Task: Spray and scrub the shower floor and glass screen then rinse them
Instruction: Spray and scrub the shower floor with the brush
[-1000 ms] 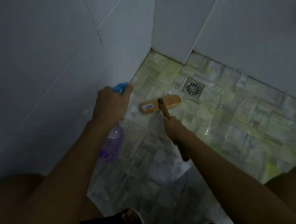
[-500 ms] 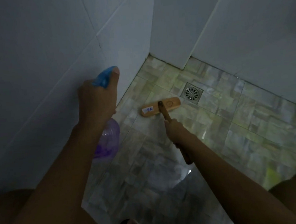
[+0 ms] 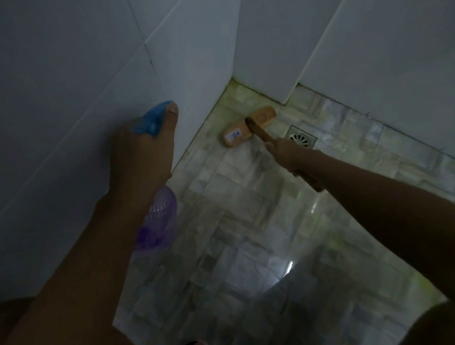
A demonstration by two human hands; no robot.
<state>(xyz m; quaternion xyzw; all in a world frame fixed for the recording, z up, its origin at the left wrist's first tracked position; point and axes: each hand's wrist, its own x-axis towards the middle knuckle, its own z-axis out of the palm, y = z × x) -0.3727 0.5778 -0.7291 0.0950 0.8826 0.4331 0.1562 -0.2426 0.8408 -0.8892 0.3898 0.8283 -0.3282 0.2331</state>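
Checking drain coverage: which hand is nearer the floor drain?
Right. The right hand, gripping the brush handle, is beside the drain; the left hand, holding the spray bottle, is by the wall.

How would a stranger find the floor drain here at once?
Start at the floor corner where the white tiled walls meet. Right of it, past the wooden brush head, the drain lies near the back wall. It is the only metal piece: a square plate with a round slotted grate.

Wooden brush (image 3: 249, 129) flat on floor (image 3: 240, 225) near corner.
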